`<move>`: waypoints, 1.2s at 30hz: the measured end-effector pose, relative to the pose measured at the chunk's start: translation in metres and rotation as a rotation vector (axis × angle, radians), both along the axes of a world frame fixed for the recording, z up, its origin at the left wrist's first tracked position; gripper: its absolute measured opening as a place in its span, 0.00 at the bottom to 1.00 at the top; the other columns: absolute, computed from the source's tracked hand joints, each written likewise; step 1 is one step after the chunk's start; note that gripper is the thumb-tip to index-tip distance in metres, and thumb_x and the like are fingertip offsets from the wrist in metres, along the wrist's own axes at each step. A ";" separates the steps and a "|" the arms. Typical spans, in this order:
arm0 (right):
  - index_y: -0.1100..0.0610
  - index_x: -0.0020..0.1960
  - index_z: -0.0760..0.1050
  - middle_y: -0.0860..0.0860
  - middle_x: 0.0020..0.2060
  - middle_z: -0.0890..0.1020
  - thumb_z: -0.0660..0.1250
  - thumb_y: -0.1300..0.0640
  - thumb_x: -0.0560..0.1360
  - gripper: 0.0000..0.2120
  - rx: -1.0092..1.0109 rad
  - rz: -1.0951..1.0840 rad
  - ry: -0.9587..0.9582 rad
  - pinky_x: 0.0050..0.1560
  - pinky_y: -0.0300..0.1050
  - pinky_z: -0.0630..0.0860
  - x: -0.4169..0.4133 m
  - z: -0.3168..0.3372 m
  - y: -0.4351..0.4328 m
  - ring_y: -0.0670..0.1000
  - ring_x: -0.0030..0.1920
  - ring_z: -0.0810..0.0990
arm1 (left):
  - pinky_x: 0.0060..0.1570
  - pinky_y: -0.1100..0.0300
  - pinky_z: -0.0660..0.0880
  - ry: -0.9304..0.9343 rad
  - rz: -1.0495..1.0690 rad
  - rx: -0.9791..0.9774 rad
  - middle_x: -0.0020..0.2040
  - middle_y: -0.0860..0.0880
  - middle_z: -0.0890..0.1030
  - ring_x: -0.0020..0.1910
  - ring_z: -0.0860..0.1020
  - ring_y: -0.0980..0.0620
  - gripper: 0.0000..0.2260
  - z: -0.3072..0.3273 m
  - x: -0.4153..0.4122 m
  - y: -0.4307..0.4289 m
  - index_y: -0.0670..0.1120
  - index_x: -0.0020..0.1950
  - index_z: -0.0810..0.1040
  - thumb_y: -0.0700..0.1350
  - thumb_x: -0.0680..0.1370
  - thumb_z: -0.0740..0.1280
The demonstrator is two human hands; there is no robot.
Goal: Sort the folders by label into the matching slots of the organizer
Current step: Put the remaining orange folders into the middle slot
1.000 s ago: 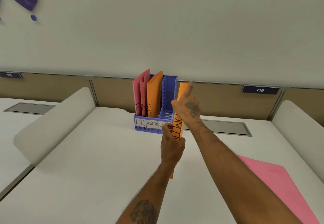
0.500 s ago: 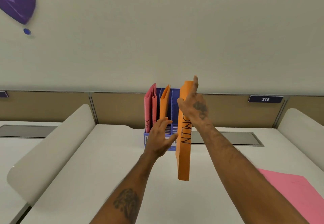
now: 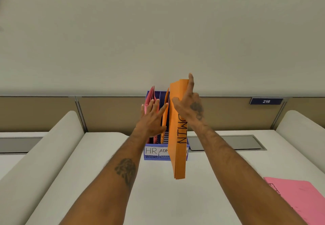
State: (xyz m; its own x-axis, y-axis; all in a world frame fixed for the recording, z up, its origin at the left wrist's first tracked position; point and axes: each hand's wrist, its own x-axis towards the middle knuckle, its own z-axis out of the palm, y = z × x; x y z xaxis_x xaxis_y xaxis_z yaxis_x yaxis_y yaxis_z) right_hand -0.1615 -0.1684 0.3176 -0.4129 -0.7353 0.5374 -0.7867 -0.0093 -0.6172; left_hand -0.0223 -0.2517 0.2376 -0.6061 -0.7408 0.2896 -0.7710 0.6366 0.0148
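A blue slotted organizer (image 3: 152, 157) stands on the white desk, its front labels reading HR and ADM. Pink folders (image 3: 149, 96) stand in its left slot and an orange folder (image 3: 165, 119) in the one beside it. My right hand (image 3: 189, 106) grips an orange folder marked ADMIN (image 3: 177, 145) upright, edge-on, in front of the organizer's right half, index finger pointing up. My left hand (image 3: 152, 117) reaches into the organizer with straight fingers touching the pink and orange folders there.
A pink folder (image 3: 299, 200) lies flat on the desk at the lower right. White curved dividers (image 3: 44, 154) flank the desk on both sides. A tan partition with a sign reading 216 (image 3: 266, 101) runs behind the organizer.
My left hand let go of the orange ADMIN folder and moved forward to the folders in the organizer. My right hand carried the ADMIN folder up and closer to the organizer.
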 end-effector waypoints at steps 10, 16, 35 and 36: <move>0.49 0.78 0.37 0.54 0.41 0.78 0.64 0.50 0.76 0.43 -0.007 -0.103 0.015 0.34 0.47 0.75 -0.003 0.022 -0.035 0.54 0.34 0.78 | 0.73 0.33 0.39 -0.065 -0.027 0.017 0.81 0.45 0.45 0.79 0.39 0.41 0.43 -0.008 -0.017 -0.042 0.57 0.80 0.45 0.63 0.73 0.66; 0.52 0.79 0.41 0.50 0.38 0.74 0.64 0.52 0.75 0.42 -0.085 -0.144 0.030 0.36 0.46 0.75 0.004 0.034 -0.051 0.54 0.34 0.77 | 0.75 0.43 0.40 0.007 0.037 -0.018 0.81 0.46 0.47 0.80 0.42 0.43 0.43 -0.022 0.004 -0.050 0.51 0.80 0.44 0.59 0.75 0.67; 0.49 0.67 0.50 0.59 0.47 0.83 0.68 0.50 0.75 0.31 -0.292 -0.091 0.119 0.39 0.51 0.82 0.002 -0.027 -0.134 0.59 0.36 0.83 | 0.72 0.52 0.35 -0.008 0.064 -0.077 0.81 0.47 0.46 0.80 0.41 0.46 0.46 -0.030 0.010 -0.049 0.47 0.80 0.43 0.53 0.74 0.71; 0.50 0.66 0.50 0.59 0.47 0.82 0.69 0.51 0.75 0.31 -0.298 -0.084 0.122 0.38 0.50 0.82 0.002 -0.032 -0.136 0.59 0.36 0.83 | 0.73 0.51 0.36 -0.009 0.064 -0.079 0.81 0.46 0.46 0.80 0.42 0.46 0.46 -0.031 0.010 -0.049 0.47 0.80 0.43 0.53 0.74 0.71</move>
